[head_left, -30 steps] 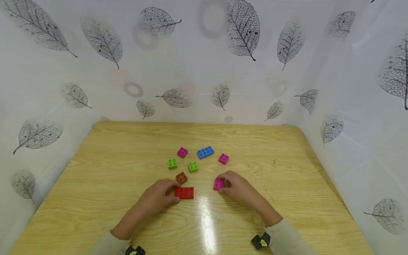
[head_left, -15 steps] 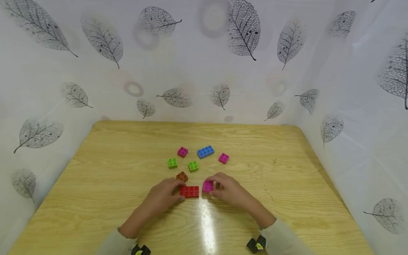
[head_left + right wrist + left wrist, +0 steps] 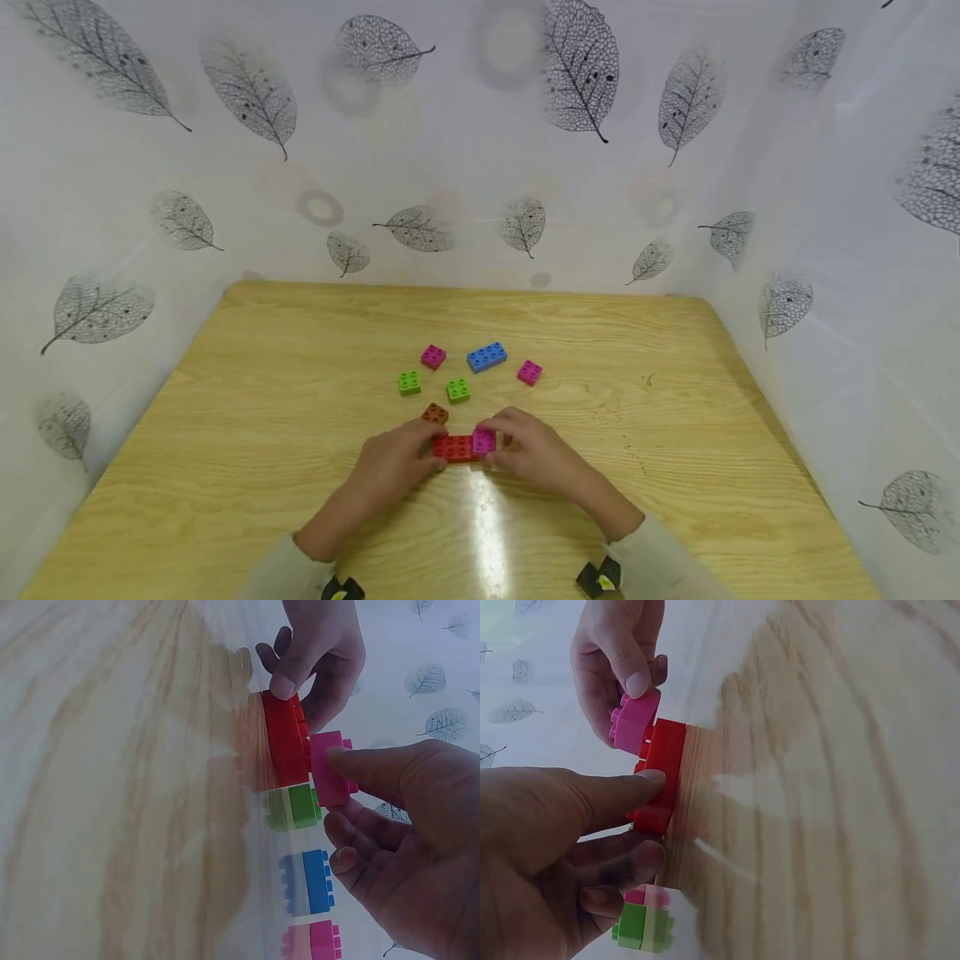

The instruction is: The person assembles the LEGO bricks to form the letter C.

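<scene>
My left hand (image 3: 397,460) grips the left end of a long red toy brick (image 3: 454,448), thumb on its near side, fingers on the far side. The red brick rests on the table with its studs up. Between thumb and fingers, my right hand (image 3: 534,448) pinches a small pink brick (image 3: 483,442) over the right end of the red one. In the right wrist view the pink brick (image 3: 328,769) sits at the tops of the red brick's (image 3: 285,742) studs. It tilts a little in the left wrist view, where the pink brick (image 3: 635,722) overhangs the red end.
Behind the hands lie a brown brick (image 3: 435,413), two green bricks, left (image 3: 409,382) and right (image 3: 458,390), a long blue brick (image 3: 487,357), and two more pink bricks, left (image 3: 433,357) and right (image 3: 529,372). A leaf-printed white curtain (image 3: 465,150) surrounds the wooden table (image 3: 300,350).
My right hand has carried the pink brick left and onto the red brick's right end. My left hand has slid the red brick a little to the right.
</scene>
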Tool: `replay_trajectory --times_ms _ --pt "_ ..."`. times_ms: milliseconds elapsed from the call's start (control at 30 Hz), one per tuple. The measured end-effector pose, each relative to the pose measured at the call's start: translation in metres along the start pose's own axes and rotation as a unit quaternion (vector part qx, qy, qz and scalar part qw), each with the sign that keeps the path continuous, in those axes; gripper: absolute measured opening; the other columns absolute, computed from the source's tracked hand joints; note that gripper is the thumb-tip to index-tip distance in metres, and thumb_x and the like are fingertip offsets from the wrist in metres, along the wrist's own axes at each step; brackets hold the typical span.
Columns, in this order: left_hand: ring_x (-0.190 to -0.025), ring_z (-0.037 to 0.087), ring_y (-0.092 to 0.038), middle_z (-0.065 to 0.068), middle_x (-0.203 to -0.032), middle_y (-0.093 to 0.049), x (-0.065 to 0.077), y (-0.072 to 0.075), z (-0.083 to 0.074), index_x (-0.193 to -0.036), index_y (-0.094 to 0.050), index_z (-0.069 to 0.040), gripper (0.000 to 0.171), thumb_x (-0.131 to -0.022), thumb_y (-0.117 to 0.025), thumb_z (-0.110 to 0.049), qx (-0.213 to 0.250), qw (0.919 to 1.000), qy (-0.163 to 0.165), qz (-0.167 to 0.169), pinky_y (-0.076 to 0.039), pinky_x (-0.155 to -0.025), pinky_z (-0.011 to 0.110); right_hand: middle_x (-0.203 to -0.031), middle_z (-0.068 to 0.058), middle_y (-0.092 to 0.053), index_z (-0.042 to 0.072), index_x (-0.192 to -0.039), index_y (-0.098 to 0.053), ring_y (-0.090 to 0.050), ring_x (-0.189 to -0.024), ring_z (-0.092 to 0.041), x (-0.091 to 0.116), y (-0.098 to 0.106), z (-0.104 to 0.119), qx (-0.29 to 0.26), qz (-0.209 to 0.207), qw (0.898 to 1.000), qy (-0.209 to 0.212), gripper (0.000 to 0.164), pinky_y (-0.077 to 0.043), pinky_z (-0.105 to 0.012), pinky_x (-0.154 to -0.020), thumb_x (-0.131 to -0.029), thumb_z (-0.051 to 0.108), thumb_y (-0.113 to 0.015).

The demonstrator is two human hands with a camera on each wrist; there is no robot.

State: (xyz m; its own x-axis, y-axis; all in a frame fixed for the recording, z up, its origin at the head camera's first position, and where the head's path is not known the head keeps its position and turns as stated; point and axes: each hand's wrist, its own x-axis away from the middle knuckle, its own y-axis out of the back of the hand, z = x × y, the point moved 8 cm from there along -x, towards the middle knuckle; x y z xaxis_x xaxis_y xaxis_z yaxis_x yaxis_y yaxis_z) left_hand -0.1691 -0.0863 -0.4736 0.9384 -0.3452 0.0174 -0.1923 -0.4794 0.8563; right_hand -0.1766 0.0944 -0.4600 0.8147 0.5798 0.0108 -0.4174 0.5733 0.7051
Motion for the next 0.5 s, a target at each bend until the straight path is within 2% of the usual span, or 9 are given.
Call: replay_trajectory --times_ms 367,500 --pt "-0.116 0.027 -0.067 0.003 -0.127 -0.070 0.002 0.001 -0.009 -0.123 -0.070 -0.017 0.039 -0.088 -0.078 -0.032 -0.001 1.0000 0.006 -0.004 -0.054 -0.090 0.048 -0.123 0.001 -0.062 0.014 -0.133 -0.065 -0.063 -0.097 -0.014 0.002 0.002 0.003 0.015 -0.003 1.000 0.005 0.041 -0.054 -0.025 -0.081 -0.093 0.012 -0.072" --pt "-0.113 0.026 -0.068 0.003 -0.124 -0.071 0.002 0.000 -0.011 -0.121 -0.071 -0.016 0.038 -0.087 -0.079 -0.031 0.001 0.9999 0.000 -0.012 -0.055 -0.089 0.047 -0.121 0.002 -0.063 0.017 -0.131 -0.067 -0.063 -0.103 -0.014 0.003 0.004 0.004 0.035 -0.010 0.999 0.009 0.039 -0.054 -0.029 -0.085 -0.092 0.015 -0.074"
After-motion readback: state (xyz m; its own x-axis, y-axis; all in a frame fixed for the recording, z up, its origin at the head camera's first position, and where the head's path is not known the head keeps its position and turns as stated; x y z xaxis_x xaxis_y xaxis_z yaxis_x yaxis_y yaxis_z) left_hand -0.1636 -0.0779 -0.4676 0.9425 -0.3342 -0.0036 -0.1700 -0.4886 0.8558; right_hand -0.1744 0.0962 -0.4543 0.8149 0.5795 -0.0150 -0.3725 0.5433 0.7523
